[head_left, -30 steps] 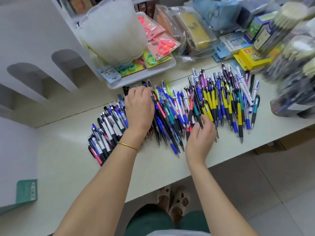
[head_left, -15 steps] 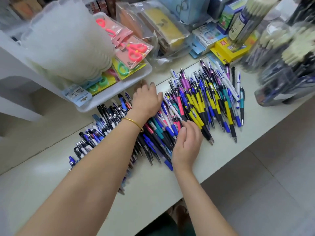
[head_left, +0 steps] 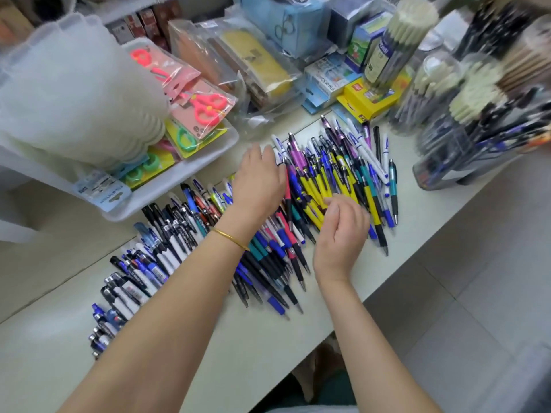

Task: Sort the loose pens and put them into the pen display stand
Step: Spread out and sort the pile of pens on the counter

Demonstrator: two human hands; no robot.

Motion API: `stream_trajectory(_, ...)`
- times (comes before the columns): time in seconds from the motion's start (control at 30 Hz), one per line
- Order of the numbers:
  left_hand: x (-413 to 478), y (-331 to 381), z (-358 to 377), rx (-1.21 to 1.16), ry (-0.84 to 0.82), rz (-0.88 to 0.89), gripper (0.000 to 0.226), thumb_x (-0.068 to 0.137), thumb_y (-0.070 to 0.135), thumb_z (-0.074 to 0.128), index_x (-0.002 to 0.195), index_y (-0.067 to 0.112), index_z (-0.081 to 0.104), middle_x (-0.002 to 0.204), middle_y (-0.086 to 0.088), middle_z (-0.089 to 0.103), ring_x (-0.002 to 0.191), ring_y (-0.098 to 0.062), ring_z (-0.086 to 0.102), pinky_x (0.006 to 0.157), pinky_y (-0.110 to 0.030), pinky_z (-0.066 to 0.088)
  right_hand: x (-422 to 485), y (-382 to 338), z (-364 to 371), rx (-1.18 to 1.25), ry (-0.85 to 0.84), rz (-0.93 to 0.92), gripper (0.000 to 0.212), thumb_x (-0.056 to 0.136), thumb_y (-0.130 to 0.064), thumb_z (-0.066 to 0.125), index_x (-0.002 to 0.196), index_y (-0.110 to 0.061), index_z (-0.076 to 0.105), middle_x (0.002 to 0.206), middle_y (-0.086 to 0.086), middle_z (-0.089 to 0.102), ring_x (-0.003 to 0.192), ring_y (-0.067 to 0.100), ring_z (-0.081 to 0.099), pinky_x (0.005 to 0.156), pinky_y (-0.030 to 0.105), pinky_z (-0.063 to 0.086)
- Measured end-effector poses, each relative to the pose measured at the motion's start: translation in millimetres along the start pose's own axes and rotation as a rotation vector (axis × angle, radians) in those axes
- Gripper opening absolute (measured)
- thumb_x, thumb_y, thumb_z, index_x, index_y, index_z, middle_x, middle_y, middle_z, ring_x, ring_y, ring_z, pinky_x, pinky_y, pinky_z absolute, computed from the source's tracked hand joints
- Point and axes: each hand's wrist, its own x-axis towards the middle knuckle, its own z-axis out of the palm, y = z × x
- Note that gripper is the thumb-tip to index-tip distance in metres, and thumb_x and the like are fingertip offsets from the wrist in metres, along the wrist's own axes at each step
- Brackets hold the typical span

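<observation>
Left hand (head_left: 258,186) flat, open, mid-frame on spread of loose plastic pens (head_left: 334,180); right hand (head_left: 343,231) half-curled, apparently empty.

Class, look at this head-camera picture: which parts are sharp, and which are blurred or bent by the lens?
Head view: pens and both hands, left and right, fairly sharp; pen tubs at right smeared by motion blur; white tub at left soft; table edge slants, wide-angle.

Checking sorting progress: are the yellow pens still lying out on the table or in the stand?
Out: the yellow pens lie flat on the table among the loose pile, beside the right hand.
</observation>
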Motion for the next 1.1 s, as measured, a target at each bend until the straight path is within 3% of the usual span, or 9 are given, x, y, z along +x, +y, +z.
stream_trajectory(0.1,5.7,33.9,10.6,-0.037,-0.01,0.15,0.048,0.102,0.026,0.038,0.143,0.002,0.033,0.155,-0.021,0.023,0.143,-0.033,0.02,0.117,-0.04,0.018,43.0,20.5,-20.8,-0.033,0.028,0.132,0.033,0.095,-0.018,0.037,0.11,-0.004,0.063,0.108,0.006,0.062,0.105,0.015,0.049,0.093,0.028,0.037)
stream_trajectory(0.23,19.4,65.2,28.3,-0.015,-0.015,0.187,0.051,0.102,0.026,0.037,0.147,0.004,0.028,0.157,-0.021,0.017,0.147,-0.033,0.012,0.121,-0.04,0.009,94.3,50.4,-32.6,-0.151,-0.075,0.314,0.036,0.098,-0.012,0.041,0.131,-0.003,0.051,0.127,0.013,0.055,0.119,0.027,0.047,0.098,0.032,0.034)
stream_trajectory(0.43,74.7,92.6,43.9,0.021,-0.05,0.086,0.057,0.101,0.034,0.039,0.149,0.007,0.025,0.158,-0.022,0.016,0.147,-0.033,0.013,0.12,-0.041,0.01,153.0,72.1,-19.9,-0.375,-0.221,0.19,0.04,0.097,-0.015,0.041,0.136,-0.009,0.048,0.137,0.008,0.053,0.123,0.03,0.043,0.099,0.037,0.03)
stream_trajectory(0.63,115.0,105.8,62.7,0.116,-0.124,0.036,0.057,0.101,0.042,0.031,0.15,0.013,0.023,0.159,-0.02,0.014,0.146,-0.032,0.013,0.117,-0.046,0.015,173.6,88.5,-3.9,-0.29,-0.347,0.085,0.042,0.095,-0.013,0.041,0.135,-0.006,0.05,0.137,0.009,0.054,0.125,0.03,0.043,0.104,0.037,0.031)
stream_trajectory(0.77,115.2,108.1,68.4,0.149,-0.142,-0.014,0.053,0.1,0.041,0.034,0.145,0.013,0.033,0.157,-0.019,0.018,0.143,-0.032,0.022,0.116,-0.044,0.019,174.3,88.2,1.9,-0.195,-0.412,0.056,0.04,0.096,-0.01,0.043,0.135,-0.007,0.051,0.14,0.007,0.052,0.128,0.026,0.041,0.109,0.033,0.028)
stream_trajectory(0.87,111.1,109.2,62.6,0.12,-0.117,-0.036,0.046,0.099,0.038,0.039,0.133,0.008,0.044,0.145,-0.018,0.037,0.13,-0.033,0.037,0.104,-0.041,0.032,174.1,85.2,6.5,-0.163,-0.451,0.017,0.038,0.096,-0.009,0.043,0.132,-0.006,0.055,0.136,0.007,0.055,0.125,0.025,0.045,0.107,0.032,0.03)
stream_trajectory(1.0,104.6,98.8,56.8,0.077,-0.095,-0.092,0.038,0.099,0.033,0.04,0.122,0.004,0.05,0.126,-0.016,0.047,0.118,-0.032,0.04,0.095,-0.04,0.036,176.9,75.8,10.4,-0.077,-0.541,0.009,0.038,0.096,-0.005,0.041,0.13,-0.008,0.057,0.132,0.006,0.058,0.122,0.022,0.045,0.102,0.027,0.032)
stream_trajectory(1.1,104.0,91.4,51.9,0.058,-0.046,-0.118,0.047,0.101,0.033,0.037,0.139,0.005,0.038,0.139,-0.02,0.041,0.128,-0.034,0.035,0.105,-0.04,0.03,179.8,70.8,14.9,-0.036,-0.636,0.007,0.04,0.095,-0.001,0.039,0.13,-0.008,0.057,0.132,0.006,0.057,0.123,0.023,0.045,0.102,0.026,0.032)
